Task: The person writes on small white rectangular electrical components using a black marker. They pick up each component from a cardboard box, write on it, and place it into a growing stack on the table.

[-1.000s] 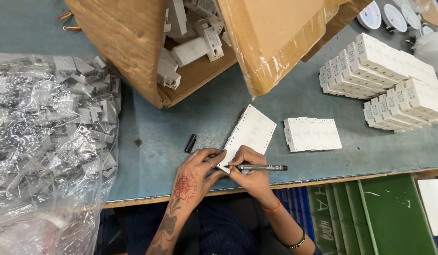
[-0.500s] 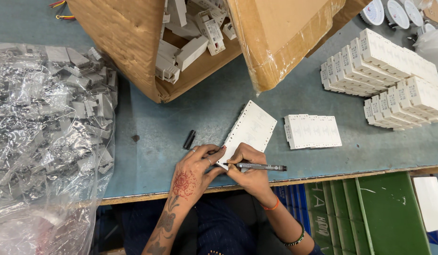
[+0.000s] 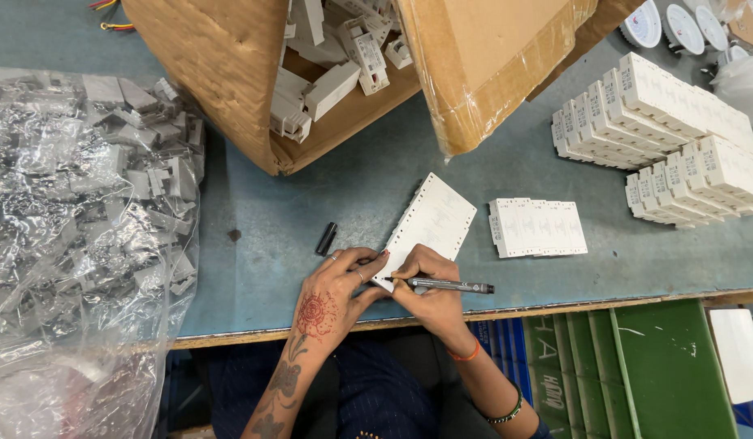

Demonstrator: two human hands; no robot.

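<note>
Gripping a dark marker [image 3: 445, 285], right fingers [image 3: 417, 272] over white block [image 3: 429, 225].

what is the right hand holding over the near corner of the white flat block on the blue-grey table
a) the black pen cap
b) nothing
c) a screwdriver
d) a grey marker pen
d: the right hand grips a slim grey marker pen with its tip at the near corner of the white flat block, while the left hand steadies that corner; the black pen cap lies apart on the blue-grey table.
</note>
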